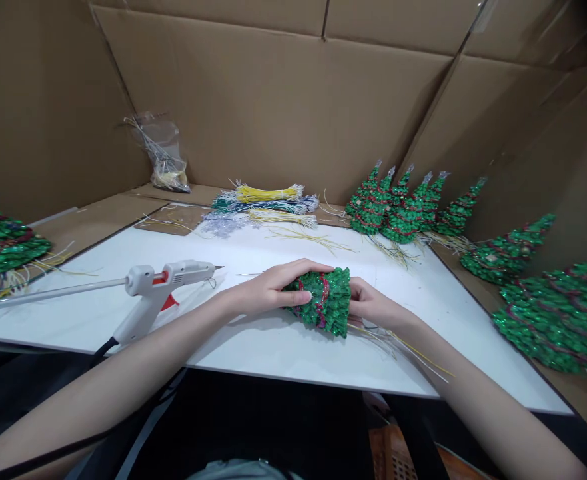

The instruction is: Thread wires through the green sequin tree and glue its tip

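Note:
A small green glittery tree with red garland lies on its side above the white board. Wrapped round its narrower part is my left hand, thumb on the near side. My right hand is at the tree's base on the right, its fingers bent and partly hidden behind or inside the base; what they hold is not visible. Yellow and white wires trail from the base under my right wrist. A white glue gun stands on the board to the left, beside my left forearm.
Wire bundles and clear star shapes lie at the back. Several finished trees stand at the back right, with larger ones at the right edge. Another tree is far left. A plastic bag leans on the cardboard wall.

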Tool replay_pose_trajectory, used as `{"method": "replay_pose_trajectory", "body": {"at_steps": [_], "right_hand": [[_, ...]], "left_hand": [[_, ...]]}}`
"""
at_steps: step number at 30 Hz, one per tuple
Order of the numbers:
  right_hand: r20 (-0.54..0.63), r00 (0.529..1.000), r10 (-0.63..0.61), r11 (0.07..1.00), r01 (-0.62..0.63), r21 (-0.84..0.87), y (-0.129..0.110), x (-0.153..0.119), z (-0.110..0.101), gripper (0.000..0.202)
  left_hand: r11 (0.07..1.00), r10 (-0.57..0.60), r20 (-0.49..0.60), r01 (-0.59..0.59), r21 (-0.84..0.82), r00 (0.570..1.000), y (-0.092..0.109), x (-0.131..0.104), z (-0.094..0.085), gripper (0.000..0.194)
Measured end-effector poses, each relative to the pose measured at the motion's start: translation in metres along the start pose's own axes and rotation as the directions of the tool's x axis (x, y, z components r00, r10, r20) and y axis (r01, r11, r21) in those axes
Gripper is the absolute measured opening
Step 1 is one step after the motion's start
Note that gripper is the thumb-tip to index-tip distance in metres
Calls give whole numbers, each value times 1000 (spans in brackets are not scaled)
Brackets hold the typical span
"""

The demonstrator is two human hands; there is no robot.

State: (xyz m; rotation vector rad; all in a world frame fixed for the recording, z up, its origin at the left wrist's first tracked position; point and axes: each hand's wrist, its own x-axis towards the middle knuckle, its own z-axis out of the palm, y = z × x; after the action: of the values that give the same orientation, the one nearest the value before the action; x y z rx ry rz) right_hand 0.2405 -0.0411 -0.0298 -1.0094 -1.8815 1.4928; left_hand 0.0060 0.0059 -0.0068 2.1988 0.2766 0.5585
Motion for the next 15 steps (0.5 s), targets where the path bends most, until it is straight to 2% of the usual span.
{"method": "replay_pose_trajectory", "body": {"at_steps": [15], "right_hand": [[-12,1000,-2,1000,3,20,-1,0,3,27]], "left_hand": [[1000,8,-56,-8,0,998,-2,3,2,49]]}}
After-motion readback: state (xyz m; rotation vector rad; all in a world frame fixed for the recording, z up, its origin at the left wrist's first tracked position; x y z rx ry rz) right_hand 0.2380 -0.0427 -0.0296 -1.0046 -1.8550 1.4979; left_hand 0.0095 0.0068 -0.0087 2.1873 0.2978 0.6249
